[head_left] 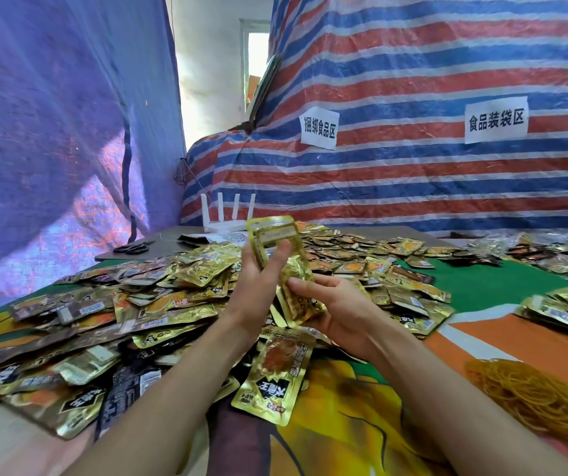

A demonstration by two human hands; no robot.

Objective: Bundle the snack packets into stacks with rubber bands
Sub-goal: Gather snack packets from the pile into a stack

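Gold snack packets (273, 235) held unbanded above the heap (172, 290) on the counter (165, 238).
The left hand (258, 280) curls its grip round the stack and the right hand (330, 304) pinches its lower packets; the slick, uneven foil could well slide apart before one of the rubber bands (533, 400), right of the heap, goes on.

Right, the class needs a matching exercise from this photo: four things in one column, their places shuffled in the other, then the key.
1. scissors
2. rubber bands
3. white router
4. upright packets

A. gripped in the left hand
B. near right, on the table
C. far left, on the grey board
D. at the back, before the striped tarp

Pairs: 1-C, 2-B, 3-D, 4-A
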